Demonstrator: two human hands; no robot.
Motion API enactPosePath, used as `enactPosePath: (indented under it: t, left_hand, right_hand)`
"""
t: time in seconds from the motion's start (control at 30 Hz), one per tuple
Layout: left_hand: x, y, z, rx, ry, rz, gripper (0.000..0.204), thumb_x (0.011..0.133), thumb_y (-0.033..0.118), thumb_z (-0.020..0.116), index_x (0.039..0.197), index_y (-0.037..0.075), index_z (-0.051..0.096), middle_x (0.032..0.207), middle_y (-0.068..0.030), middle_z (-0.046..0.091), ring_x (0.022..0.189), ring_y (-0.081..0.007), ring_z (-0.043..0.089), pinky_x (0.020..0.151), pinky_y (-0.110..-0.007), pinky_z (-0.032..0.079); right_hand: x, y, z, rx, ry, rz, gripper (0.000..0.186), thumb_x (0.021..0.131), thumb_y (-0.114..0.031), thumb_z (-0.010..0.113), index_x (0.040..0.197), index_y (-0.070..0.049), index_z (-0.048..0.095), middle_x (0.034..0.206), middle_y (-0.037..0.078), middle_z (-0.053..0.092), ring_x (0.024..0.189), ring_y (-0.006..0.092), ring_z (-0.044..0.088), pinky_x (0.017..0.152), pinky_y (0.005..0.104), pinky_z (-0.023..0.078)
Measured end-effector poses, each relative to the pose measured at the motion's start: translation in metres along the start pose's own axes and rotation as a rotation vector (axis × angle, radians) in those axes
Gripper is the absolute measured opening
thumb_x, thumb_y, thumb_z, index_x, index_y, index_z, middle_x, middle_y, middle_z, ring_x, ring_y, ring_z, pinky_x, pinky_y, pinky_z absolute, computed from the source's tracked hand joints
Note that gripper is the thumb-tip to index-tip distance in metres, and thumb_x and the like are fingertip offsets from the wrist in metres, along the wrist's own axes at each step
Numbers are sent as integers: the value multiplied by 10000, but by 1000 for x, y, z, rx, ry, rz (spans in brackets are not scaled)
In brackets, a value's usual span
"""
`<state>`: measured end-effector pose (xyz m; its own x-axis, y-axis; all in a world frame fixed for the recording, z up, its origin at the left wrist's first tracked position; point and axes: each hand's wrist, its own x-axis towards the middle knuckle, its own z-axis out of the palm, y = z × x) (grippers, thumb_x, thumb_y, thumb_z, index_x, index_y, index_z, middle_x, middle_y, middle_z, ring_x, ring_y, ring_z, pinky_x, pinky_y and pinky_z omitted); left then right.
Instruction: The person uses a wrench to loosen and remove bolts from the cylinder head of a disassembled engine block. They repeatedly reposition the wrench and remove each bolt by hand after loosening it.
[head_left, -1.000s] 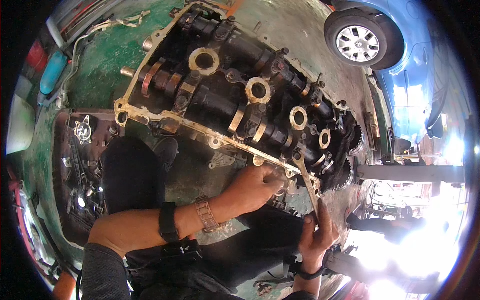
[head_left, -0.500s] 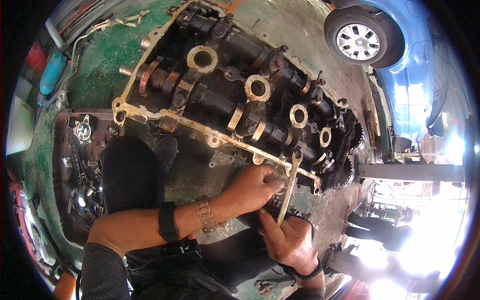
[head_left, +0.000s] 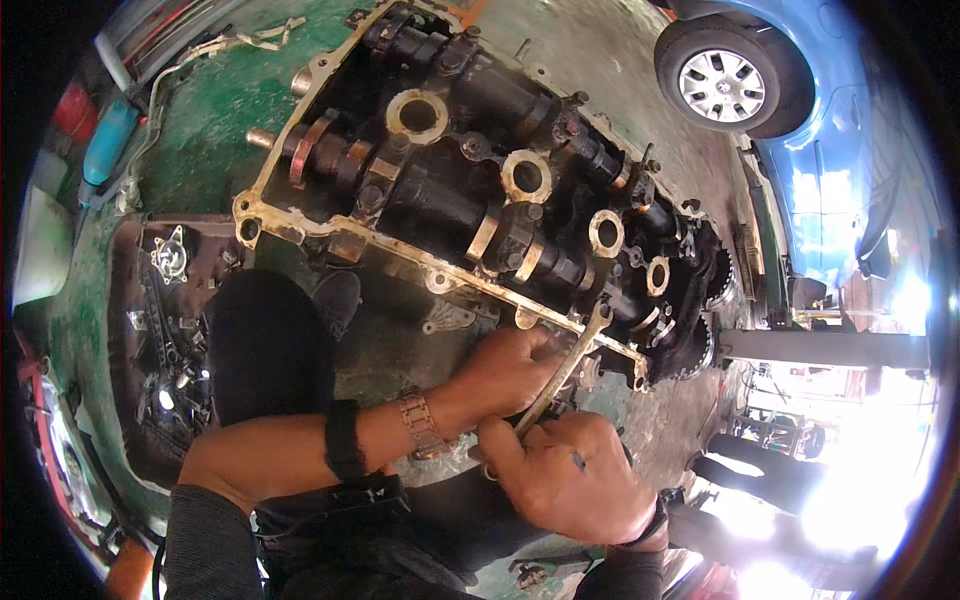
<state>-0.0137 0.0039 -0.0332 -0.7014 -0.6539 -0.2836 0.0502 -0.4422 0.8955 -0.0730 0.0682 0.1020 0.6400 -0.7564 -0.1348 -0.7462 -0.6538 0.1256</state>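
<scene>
A dirty engine cylinder head (head_left: 345, 230) with two dark camshafts and pale round spark plug wells lies at a slant before me. My right hand (head_left: 565, 470) is closed round the handle of a long combination wrench (head_left: 557, 382). The wrench's ring end rests at the near rim of the cylinder head, toward its right end. My left hand (head_left: 508, 370), below a wrist watch (head_left: 420, 422), is closed beside that rim, just left of the wrench. Its fingertips are hidden, so what they grip cannot be made out.
On the left, a brown tray (head_left: 122, 330) holds a metal pump-like part (head_left: 170, 255) and several small dark parts. A blue car (head_left: 815, 150) with its wheel (head_left: 720, 87) stands at the far right. A grey metal beam (head_left: 820, 348) juts in at the right.
The wrench handle has swung left about its ring end, with my right hand moving left along with it. My left hand stays by the rim. The whole view has shifted slightly.
</scene>
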Motion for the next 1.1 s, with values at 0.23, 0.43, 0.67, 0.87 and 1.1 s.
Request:
enactPosePath:
  t: [0.23, 0.43, 0.67, 0.87, 1.1]
  left_hand:
    - [4, -10, -3, -17, -62, 51, 360, 849, 340, 665, 920, -13, 657, 803, -165, 676, 725, -190, 644, 677, -361, 493]
    - [11, -13, -8, -120, -210, 19, 326, 864, 277, 667, 1030, 0, 626, 926, -131, 676, 841, -159, 632, 735, -334, 496]
    - [3, -8, -4, -136, -206, 24, 329, 867, 266, 669, 1050, -1, 613, 952, -128, 669, 864, -161, 628, 746, -335, 495]
    - [-2, -1, -1, -161, -165, 57, 333, 869, 256, 670, 1067, -2, 602, 974, -126, 664, 883, -163, 625, 756, -335, 494]
    - [-4, 11, 0, -221, -48, 164, 339, 872, 245, 672, 1087, -3, 588, 999, -123, 657, 905, -165, 621, 767, -336, 492]
  right_hand:
    - [13, 7, -2, -110, 159, -35, 98, 791, -189, 571, 887, -183, 586, 620, -43, 393, 574, 114, 447, 528, 288, 327]
    - [33, 13, 4, -104, 202, -58, 210, 785, -190, 570, 983, -141, 619, 645, -30, 402, 595, 129, 462, 540, 292, 340]
    - [53, 19, -18, 132, 61, 19, 202, 823, -182, 646, 1017, -173, 595, 755, 62, 610, 602, 225, 536, 577, 316, 411]
    - [77, 28, -22, 419, -38, 211, 205, 871, -152, 624, 1050, -66, 573, 662, 178, 601, 610, 375, 606, 539, 442, 429]
    - [94, 53, -34, 915, -52, 253, 129, 942, -100, 566, 956, 28, 557, 561, 108, 576, 490, 189, 592, 450, 290, 432]
